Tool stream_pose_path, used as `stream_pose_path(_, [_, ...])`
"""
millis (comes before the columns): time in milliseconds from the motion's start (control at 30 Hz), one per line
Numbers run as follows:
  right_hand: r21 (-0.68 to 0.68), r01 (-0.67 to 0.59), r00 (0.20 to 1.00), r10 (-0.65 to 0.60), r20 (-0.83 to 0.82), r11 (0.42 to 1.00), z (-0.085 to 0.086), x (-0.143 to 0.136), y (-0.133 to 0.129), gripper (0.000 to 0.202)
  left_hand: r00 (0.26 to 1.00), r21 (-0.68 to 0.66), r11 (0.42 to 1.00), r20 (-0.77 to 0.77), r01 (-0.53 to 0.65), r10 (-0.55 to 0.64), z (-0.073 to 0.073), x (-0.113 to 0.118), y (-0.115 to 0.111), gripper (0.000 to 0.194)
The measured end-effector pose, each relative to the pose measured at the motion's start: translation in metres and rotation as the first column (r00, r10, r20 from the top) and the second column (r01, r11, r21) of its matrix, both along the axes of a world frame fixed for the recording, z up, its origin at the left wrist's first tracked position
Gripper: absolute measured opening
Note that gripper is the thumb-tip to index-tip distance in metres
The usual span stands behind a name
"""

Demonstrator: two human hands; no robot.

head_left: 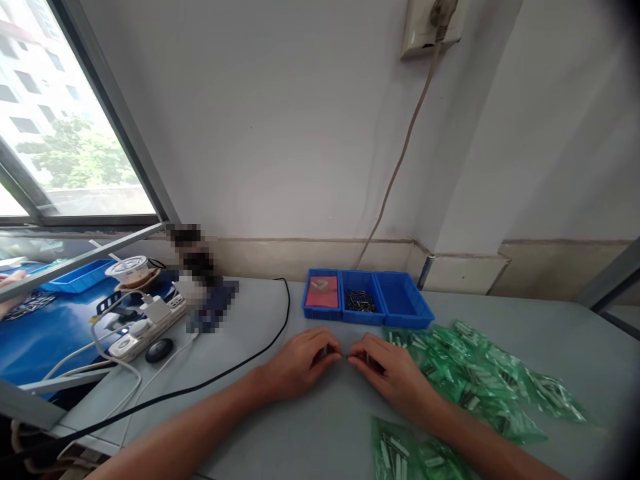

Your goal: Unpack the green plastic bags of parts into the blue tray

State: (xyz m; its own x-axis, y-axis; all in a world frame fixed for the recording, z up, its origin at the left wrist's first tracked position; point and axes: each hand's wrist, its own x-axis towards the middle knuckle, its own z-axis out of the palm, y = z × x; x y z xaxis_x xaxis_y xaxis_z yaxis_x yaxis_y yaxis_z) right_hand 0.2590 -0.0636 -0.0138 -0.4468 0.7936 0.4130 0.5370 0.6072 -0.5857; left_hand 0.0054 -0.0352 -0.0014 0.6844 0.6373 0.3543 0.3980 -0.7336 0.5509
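Over the grey table my left hand and my right hand face each other, fingertips pinched and nearly meeting. A tiny dark piece shows between them, too small to name. Just behind the hands stand joined blue bins: the left bin holds a pink sheet with small pale pieces on it. Many small dark metal parts lie in the middle bin. The right bin shows its bare blue floor. Green plastic bags with silvery, rod-like parts lie beside my right forearm.
A black cable crosses the table under my left forearm. At left are a power strip, a mouse and white wires. Beyond a metal frame lies a blue surface with a cup and another person's hand.
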Motion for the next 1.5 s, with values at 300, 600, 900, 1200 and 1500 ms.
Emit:
stream_pose_path(300, [-0.215,0.154,0.952,-0.203,-0.228,0.964,0.008,0.002,-0.001,0.025,0.995,0.102,0.995,-0.098,-0.016,0.027,0.0,-0.004,0.007,0.017])
stream_pose_path(600, [-0.359,0.221,0.846,-0.362,-0.392,0.907,0.003,0.001,0.005,0.036,0.988,0.117,0.993,-0.149,-0.014,0.031,0.002,-0.005,0.01,0.017])
stream_pose_path(900, [-0.353,0.29,0.792,-0.43,-0.433,0.89,0.006,0.004,0.007,0.043,0.985,0.129,0.991,-0.166,-0.032,0.054,-0.001,-0.008,0.015,0.018])
stream_pose_path(1200, [-0.325,0.279,0.796,-0.406,-0.448,0.904,0.003,0.009,0.014,0.043,0.984,0.113,0.993,-0.174,-0.021,0.041,0.0,-0.008,0.014,0.018])
stream_pose_path(1500, [-0.347,0.291,0.823,-0.418,-0.385,0.892,0.004,0.009,0.011,0.03,0.983,0.102,0.994,-0.172,-0.038,0.055,0.002,-0.008,0.015,0.016])
